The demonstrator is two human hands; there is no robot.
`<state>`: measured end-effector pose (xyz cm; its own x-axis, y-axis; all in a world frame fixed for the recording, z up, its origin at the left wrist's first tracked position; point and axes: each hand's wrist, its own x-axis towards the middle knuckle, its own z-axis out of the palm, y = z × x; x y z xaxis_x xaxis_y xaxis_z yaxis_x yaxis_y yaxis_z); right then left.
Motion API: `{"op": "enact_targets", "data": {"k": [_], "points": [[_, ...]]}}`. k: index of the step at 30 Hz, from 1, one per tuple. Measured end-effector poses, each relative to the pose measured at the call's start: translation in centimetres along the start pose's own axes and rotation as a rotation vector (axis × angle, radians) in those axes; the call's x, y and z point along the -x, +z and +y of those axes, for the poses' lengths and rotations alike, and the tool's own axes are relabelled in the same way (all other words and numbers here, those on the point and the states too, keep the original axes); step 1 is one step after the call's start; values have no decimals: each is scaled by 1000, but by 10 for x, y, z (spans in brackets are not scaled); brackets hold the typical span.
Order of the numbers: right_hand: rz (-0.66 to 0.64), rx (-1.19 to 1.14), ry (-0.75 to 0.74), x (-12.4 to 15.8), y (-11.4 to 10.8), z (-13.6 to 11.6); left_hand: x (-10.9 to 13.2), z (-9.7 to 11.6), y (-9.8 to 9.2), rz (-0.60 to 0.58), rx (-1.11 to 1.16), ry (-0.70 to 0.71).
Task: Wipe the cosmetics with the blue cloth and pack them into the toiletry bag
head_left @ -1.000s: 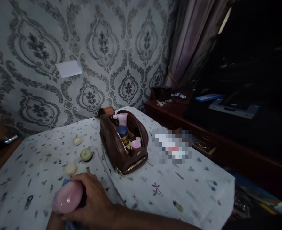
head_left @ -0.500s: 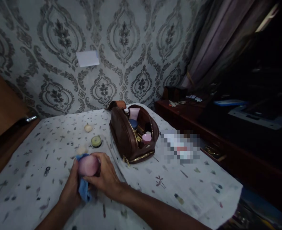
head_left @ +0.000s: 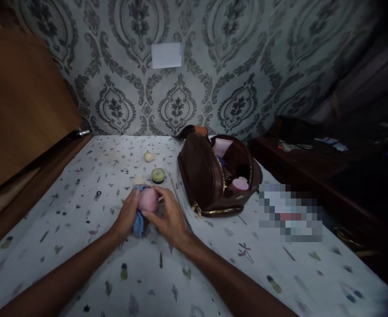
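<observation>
Between my two hands is a rounded pink container [head_left: 148, 200], whose exact kind I cannot make out. My left hand [head_left: 127, 214] presses a blue cloth [head_left: 138, 225] against its left side. With fingers and thumb, my right hand [head_left: 171, 216] grips the container's right side. Just beyond my hands stands a small green-topped jar [head_left: 158, 175]. A cream-coloured round piece [head_left: 138, 181] lies partly behind my left hand, and a small pale bulb-shaped object [head_left: 148, 156] rests farther back. To the right, an unzipped brown toiletry bag [head_left: 197, 169] holds a pink tube [head_left: 222, 147] and a pink-lidded jar [head_left: 239, 186].
A patterned white sheet [head_left: 91, 268] covers the surface. On its right lies a blurred-out item [head_left: 289, 213]. A brown wooden panel [head_left: 25, 105] stands at the left, a dark red cabinet [head_left: 296, 176] at the right. Behind is a wallpapered wall [head_left: 194, 88] with a white card [head_left: 166, 55].
The view has swung left, so the bag and jars appear farther right. Both hands still hold the pink container and the cloth, with the container turned slightly.
</observation>
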<state>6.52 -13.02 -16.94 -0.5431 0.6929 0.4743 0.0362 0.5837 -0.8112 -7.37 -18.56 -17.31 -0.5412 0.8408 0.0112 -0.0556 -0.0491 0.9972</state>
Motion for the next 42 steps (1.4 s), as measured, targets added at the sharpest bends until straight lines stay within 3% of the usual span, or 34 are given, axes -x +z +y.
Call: {"op": "enact_targets", "data": {"k": [4,11,15,20,22,29,33,38,42], "points": [[-17,0,19,-1,-2,-3,2,8,-5,-81,-268,224],[-54,-45,118,-1,-4,-8,8,17,-4,-119,-320,343],[-96,-85,212,-1,-4,-12,10,14,-7,-136,-359,377],[-109,-281,435,-3,-3,-17,9,14,-16,-246,-546,643],[-111,-383,489,-4,-2,-16,8,15,-18,-240,-631,706],[-158,-589,423,-6,-2,-9,3,18,-26,-216,-776,648],[-188,-699,421,-6,-1,-12,-5,21,-34,-134,-883,747],[39,-612,304,-12,-6,-22,-9,43,-23,-66,-989,856],[175,-502,175,-20,-25,-38,-10,66,-3,-68,-957,864]]}}
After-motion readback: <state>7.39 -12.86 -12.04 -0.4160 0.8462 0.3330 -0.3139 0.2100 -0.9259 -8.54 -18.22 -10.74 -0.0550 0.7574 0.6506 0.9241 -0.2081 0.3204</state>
